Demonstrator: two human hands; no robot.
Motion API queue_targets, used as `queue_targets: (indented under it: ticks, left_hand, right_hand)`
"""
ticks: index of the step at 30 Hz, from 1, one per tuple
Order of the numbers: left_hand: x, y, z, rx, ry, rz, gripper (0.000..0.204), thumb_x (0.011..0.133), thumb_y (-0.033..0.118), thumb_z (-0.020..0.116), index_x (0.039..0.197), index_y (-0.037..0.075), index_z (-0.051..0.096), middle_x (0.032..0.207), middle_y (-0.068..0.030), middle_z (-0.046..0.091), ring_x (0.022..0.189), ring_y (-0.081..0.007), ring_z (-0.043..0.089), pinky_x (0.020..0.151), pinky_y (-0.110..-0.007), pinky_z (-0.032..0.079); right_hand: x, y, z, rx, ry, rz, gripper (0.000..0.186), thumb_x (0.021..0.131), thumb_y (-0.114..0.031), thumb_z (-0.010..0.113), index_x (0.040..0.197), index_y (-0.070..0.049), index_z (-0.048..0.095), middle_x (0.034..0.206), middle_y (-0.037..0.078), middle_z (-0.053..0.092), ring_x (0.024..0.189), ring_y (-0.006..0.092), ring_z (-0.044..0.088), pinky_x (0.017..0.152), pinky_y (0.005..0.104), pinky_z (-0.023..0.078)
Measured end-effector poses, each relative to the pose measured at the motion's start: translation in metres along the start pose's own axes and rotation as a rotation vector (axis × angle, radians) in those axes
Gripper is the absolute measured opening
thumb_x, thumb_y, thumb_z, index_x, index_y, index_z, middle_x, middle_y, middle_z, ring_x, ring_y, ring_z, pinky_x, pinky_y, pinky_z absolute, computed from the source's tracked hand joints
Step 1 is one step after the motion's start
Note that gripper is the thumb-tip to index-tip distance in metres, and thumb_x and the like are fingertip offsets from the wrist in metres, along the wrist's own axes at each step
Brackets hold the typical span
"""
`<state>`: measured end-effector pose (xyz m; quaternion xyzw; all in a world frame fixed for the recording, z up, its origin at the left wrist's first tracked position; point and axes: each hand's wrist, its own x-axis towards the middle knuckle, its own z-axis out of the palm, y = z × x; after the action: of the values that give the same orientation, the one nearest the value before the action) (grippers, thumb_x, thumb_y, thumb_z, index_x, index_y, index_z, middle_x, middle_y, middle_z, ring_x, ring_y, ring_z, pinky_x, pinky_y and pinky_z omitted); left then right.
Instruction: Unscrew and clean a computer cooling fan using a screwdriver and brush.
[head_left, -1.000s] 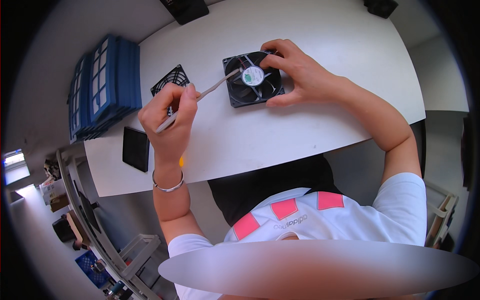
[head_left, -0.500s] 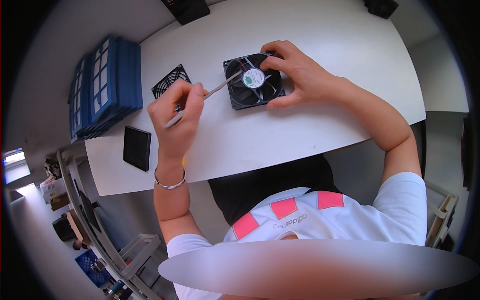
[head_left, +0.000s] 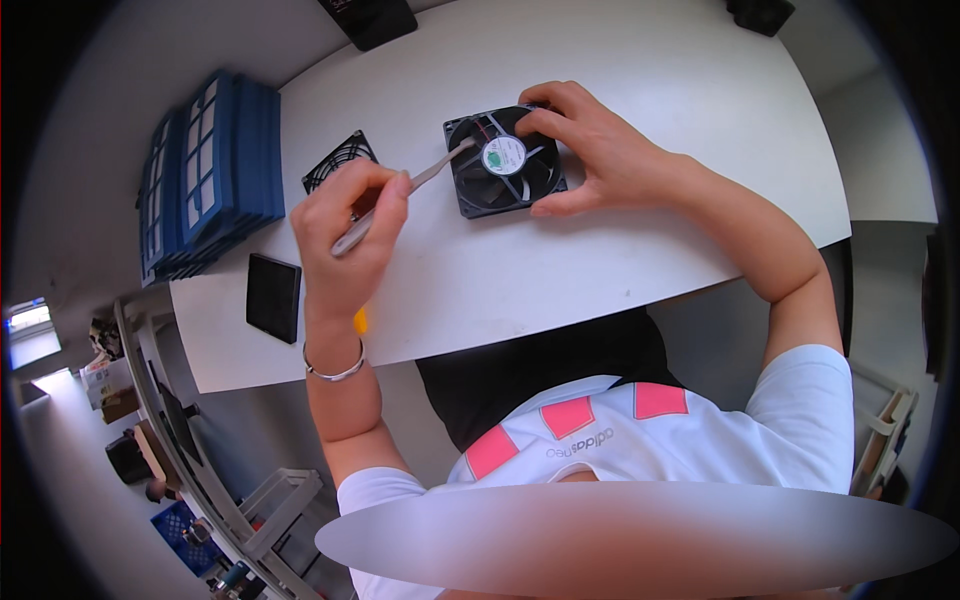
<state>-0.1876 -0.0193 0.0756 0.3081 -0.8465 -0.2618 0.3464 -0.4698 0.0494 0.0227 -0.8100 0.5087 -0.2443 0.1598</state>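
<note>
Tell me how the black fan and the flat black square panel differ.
The fan has visible blades, spokes and a round white label at its centre; the panel shows a plain dark face. The right hand grips the fan, while no hand holds the panel. The fan sits toward the middle of the table; the panel lies nearer its left front corner. Both are black, roughly square and on the white tabletop.
</note>
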Motion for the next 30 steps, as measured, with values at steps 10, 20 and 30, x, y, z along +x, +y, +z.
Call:
queue_targets:
  ticks: [10,20,30]
  left_hand:
    - [-0.001,0.002,-0.002,0.011,-0.033,0.038,0.012,0.085,0.004,0.068,0.075,0.000,0.063,0.064,-0.0052,0.060,0.054,-0.0112,0.058,0.052,-0.023,0.043]
    - [-0.004,0.001,0.006,0.040,0.012,0.141,0.014,0.083,0.004,0.066,0.071,0.002,0.060,0.060,-0.0044,0.058,0.050,-0.0101,0.055,0.047,-0.023,0.040]
    - [-0.007,-0.008,0.004,-0.047,0.088,0.114,0.019,0.084,0.009,0.065,0.068,0.003,0.057,0.056,-0.0032,0.054,0.046,-0.0095,0.049,0.045,-0.023,0.034]
  right_hand:
    - [0.001,0.001,0.001,-0.023,0.004,0.006,0.074,0.071,-0.047,0.082,0.127,-0.008,0.053,0.138,0.019,0.042,0.131,0.0371,0.039,0.109,0.0456,0.040]
    - [0.001,0.001,0.002,-0.007,-0.002,0.002,0.080,0.069,-0.047,0.083,0.132,-0.010,0.049,0.137,0.018,0.042,0.132,0.0369,0.038,0.110,0.0459,0.040]
    - [0.002,0.001,0.002,-0.035,-0.005,0.000,0.080,0.070,-0.048,0.082,0.133,-0.011,0.049,0.137,0.018,0.042,0.131,0.0370,0.039,0.110,0.0462,0.039]
